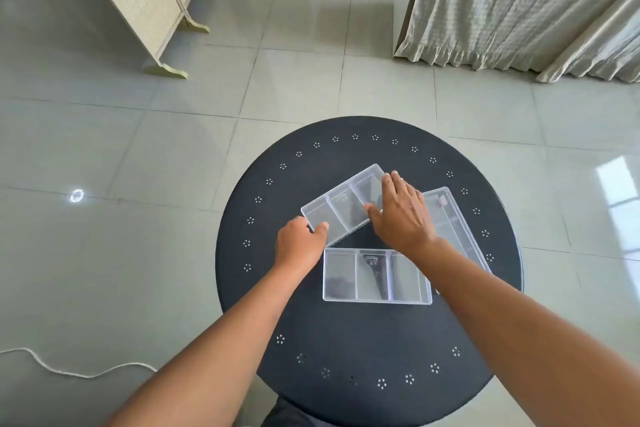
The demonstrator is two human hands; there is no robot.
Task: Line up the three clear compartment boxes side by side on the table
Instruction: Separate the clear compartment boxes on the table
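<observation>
A: What crowds the grip of the left hand and right hand on the tilted far box?

B: The near box lies just below it; the right box lies just beyond the right hand.

A: Free room?

B: Bare black table left of the grip and beyond it.

Viewpoint: the single camera sat on the person's head.
Facing: it looked forward and steeply down.
Nearness: the round desk lay at arm's reach, the floor beyond.
</observation>
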